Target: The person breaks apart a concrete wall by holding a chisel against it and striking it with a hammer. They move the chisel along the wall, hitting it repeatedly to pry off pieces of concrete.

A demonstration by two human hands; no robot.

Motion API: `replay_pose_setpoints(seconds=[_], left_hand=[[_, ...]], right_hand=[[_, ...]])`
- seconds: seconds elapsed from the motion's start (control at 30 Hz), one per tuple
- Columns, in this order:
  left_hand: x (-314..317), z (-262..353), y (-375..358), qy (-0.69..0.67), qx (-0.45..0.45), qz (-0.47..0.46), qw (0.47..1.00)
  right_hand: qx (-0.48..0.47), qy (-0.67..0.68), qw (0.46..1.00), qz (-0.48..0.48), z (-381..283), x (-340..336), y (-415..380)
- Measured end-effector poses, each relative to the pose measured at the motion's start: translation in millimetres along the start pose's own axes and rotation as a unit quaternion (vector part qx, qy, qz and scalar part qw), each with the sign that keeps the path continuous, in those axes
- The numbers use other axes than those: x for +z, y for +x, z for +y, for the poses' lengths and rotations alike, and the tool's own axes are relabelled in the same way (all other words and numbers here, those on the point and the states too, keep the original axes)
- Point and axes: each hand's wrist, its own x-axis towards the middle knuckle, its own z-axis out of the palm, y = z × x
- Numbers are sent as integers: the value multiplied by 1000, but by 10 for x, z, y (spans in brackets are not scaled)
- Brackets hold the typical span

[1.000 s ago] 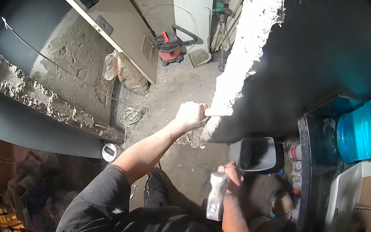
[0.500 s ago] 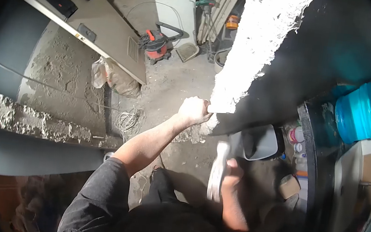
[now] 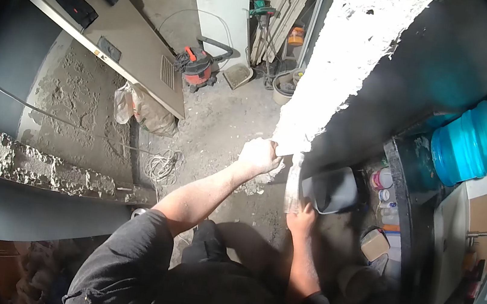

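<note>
My left hand (image 3: pixel 259 156) is closed in a fist at the near end of a bright, rough-edged wall top (image 3: pixel 338 72). Whatever its fingers wrap round is hidden by glare and by the fist itself. My right hand (image 3: pixel 301 218) grips a hammer (image 3: pixel 293 185), pale and smeared by motion. The hammer's far end is close to the wall end, just right of my left fist; contact cannot be made out. Below the fist, a broken, crumbly patch of masonry (image 3: pixel 261 184) shows.
A grey tub (image 3: pixel 331 190) stands right of the hammer. Further right are a counter edge (image 3: pixel 400 189) and a blue water jug (image 3: pixel 469 143). A red-black vacuum (image 3: pixel 198 67), a sack (image 3: pixel 151 113) and coiled cable (image 3: pixel 162 166) lie on the left.
My right hand has swung the hammer up and forward, toward the wall end beside my left fist. My left hand stays at the wall end; the view has shifted slightly.
</note>
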Motion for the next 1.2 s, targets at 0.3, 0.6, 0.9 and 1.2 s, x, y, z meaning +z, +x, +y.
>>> replay_pose_setpoints(seconds=[0.3, 0.6, 0.9, 1.2], left_hand=[[4, 304, -112, -32, -105, 0, 994], [365, 207, -1, -73, -134, 48, 987], [113, 17, 133, -48, -77, 6, 996], [51, -117, 229, -6, -28, -30, 999]], right_hand=[[121, 107, 984, -71, 46, -68, 247], [115, 274, 955, 15, 728, 413, -229], [233, 382, 891, -73, 304, 47, 31], [-113, 145, 983, -18, -130, -328, 468]])
